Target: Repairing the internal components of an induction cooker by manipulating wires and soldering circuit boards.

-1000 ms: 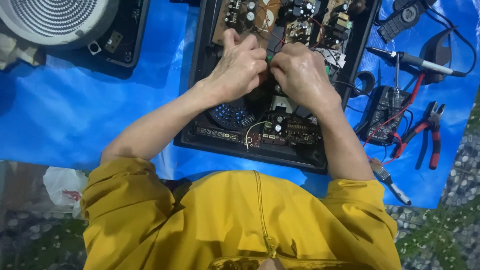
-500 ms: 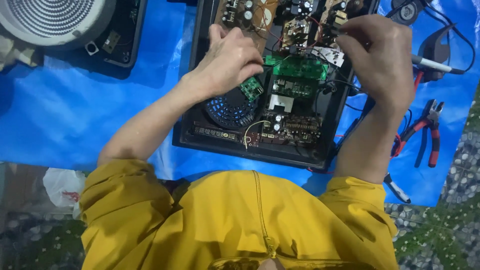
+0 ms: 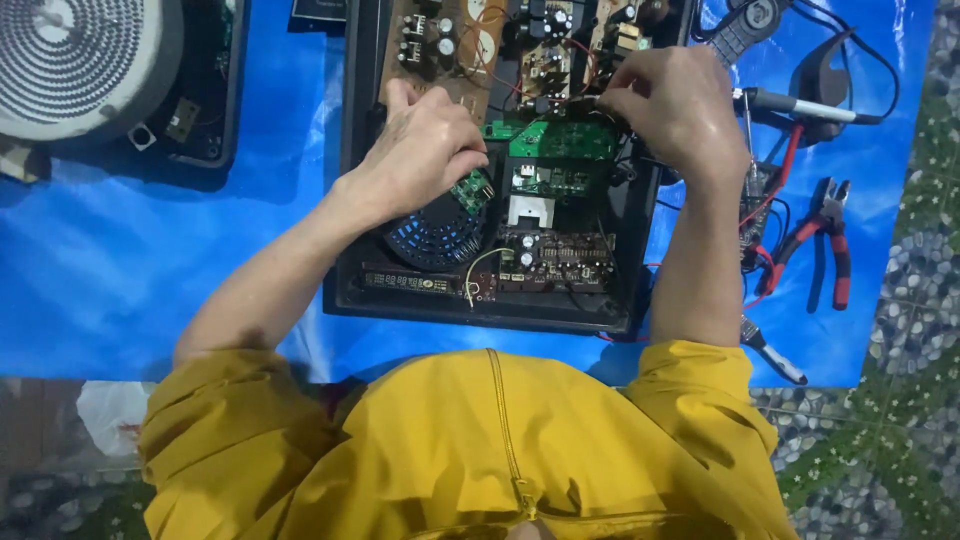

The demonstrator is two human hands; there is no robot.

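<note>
An open black device case [image 3: 345,200] lies on a blue sheet with several circuit boards inside. My left hand [image 3: 425,150] rests over the case's left half, fingers curled on a small green board [image 3: 473,190] just above a round black fan grille [image 3: 435,235]. My right hand [image 3: 680,105] is at the case's upper right. Its fingertips pinch thin dark and red wires [image 3: 590,100] above a larger green board [image 3: 560,140]. A brown board [image 3: 440,45] sits at the far end of the case.
A round coil disc [image 3: 70,60] on a black housing lies at the upper left. Right of the case are red-handled pliers [image 3: 825,250], a probe-like tool [image 3: 800,105], a remote [image 3: 745,30] and a small screwdriver [image 3: 770,350]. The blue sheet [image 3: 150,250] ends near my lap.
My hands were pressed together over the middle of the case. The right hand has moved away to the upper right, uncovering the green boards; the left hand stayed nearly in place.
</note>
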